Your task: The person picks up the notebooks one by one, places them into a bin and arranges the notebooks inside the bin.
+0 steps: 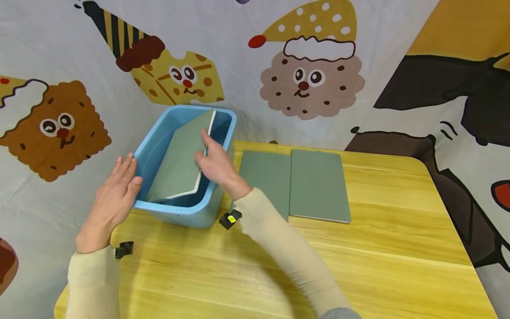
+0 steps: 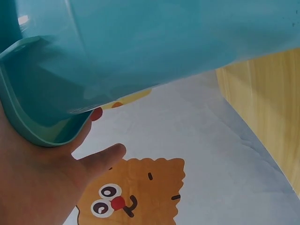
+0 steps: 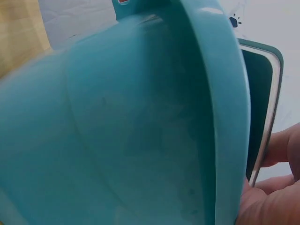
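A grey-green notebook (image 1: 181, 155) with white page edges stands tilted inside a light blue plastic bin (image 1: 201, 218). My right hand (image 1: 218, 165) grips it by its right edge, thumb and fingers on either side. In the right wrist view the bin's wall (image 3: 140, 122) fills most of the picture, and the notebook's rounded corner (image 3: 274, 58) shows past the rim beside my fingers (image 3: 265, 206). My left hand (image 1: 115, 195) rests against the bin's left rim with fingers extended. From the left wrist, its thumb (image 2: 105, 159) sticks out straight below the rim.
Two more grey-green notebooks, a left one (image 1: 267, 173) and a right one (image 1: 318, 186), lie side by side flat on the wooden table (image 1: 390, 221), right of the bin. A cloth with cartoon figures (image 1: 239, 88) hangs right behind the bin and table.
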The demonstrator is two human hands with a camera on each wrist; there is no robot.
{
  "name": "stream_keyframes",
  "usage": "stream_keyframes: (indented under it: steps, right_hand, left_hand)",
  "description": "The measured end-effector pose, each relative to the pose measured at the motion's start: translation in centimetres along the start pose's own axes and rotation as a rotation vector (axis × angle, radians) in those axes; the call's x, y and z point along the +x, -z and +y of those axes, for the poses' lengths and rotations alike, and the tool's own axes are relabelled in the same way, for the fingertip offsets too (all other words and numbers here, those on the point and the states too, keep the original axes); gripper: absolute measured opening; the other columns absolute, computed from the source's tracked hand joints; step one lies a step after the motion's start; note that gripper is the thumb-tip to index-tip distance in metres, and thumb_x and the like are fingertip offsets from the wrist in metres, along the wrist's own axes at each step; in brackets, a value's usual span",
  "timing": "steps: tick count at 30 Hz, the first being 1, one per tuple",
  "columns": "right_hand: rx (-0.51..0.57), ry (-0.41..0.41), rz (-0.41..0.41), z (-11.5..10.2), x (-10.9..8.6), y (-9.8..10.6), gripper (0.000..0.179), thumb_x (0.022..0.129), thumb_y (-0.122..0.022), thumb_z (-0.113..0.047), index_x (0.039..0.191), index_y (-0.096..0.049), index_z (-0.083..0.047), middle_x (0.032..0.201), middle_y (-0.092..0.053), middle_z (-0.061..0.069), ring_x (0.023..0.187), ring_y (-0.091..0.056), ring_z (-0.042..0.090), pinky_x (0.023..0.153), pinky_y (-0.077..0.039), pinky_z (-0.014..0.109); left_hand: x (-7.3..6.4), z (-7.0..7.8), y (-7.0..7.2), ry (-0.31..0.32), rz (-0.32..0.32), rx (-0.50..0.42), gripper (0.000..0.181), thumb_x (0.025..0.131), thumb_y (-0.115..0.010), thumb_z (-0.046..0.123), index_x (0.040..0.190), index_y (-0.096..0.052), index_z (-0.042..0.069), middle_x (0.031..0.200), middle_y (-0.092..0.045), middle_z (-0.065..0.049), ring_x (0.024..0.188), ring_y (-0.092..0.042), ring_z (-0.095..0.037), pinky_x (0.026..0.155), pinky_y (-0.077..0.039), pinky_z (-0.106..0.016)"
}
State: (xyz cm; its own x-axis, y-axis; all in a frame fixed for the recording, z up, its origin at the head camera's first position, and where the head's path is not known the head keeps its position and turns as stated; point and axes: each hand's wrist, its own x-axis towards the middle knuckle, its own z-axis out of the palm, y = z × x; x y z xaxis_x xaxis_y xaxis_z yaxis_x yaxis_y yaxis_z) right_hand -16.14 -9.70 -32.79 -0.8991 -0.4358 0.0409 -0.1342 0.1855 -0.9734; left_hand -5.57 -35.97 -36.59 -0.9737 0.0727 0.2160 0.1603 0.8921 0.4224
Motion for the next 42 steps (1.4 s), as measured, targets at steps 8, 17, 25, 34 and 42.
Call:
stream_keyframes:
  steps: [8,17,25,34,42]
  right_hand:
    - [-0.084,0.011,-0.084,-0.3,0.8,-0.1,0.069,0.105,-0.047,-0.003,0.166,-0.014,-0.004,0.140,-0.060,0.026,0.053,-0.044,0.015,0.060,-0.042,0.024]
    - [-0.302,0.001,-0.127,-0.6,0.6,1.1,0.068,0.106,-0.048,-0.016,0.167,-0.019,-0.016,0.173,-0.009,0.008,0.146,-0.041,0.019,0.111,-0.039,0.034]
    - [-0.298,0.137,0.047,1.0,-2.5,3.7,0.058,0.107,-0.050,-0.030,0.163,-0.036,-0.019,0.171,-0.022,0.002,0.156,-0.024,0.024,0.124,-0.022,0.054]
    - [-0.353,0.200,0.138,4.5,-6.9,8.9,0.058,0.108,-0.050,-0.036,0.161,-0.038,-0.015,0.168,-0.032,0.005,0.154,-0.030,0.025,0.123,-0.025,0.052]
    - [-0.526,0.118,0.190,8.6,-10.8,14.5,0.060,0.109,-0.050,-0.041,0.161,-0.039,-0.014,0.167,-0.032,0.009,0.151,-0.035,0.034,0.118,-0.033,0.059]
  left_hand:
    - [0.6,0.4,-0.3,-0.005,-0.020,0.000,0.069,0.114,-0.025,0.045,0.162,-0.018,-0.003,0.172,-0.009,-0.017,0.159,0.000,-0.034,0.127,-0.003,-0.050]
    - [1.7,0.8,-0.6,-0.010,-0.053,0.003,0.071,0.113,-0.026,0.047,0.162,-0.016,-0.004,0.172,-0.007,-0.019,0.159,0.002,-0.036,0.127,-0.002,-0.052]
    - [2.0,0.8,0.0,0.027,-0.151,0.011,0.075,0.113,-0.027,0.046,0.162,-0.008,-0.007,0.172,0.006,-0.019,0.157,0.013,-0.039,0.123,0.001,-0.064]
    - [2.3,1.2,1.0,0.033,-0.169,0.052,0.075,0.113,-0.030,0.047,0.163,-0.009,-0.005,0.171,0.004,-0.021,0.158,0.008,-0.040,0.118,-0.002,-0.073]
    - [2.3,0.7,0.8,-0.012,-0.097,-0.006,0.069,0.113,-0.033,0.044,0.163,-0.017,-0.002,0.172,-0.007,-0.018,0.159,0.001,-0.037,0.124,-0.001,-0.062]
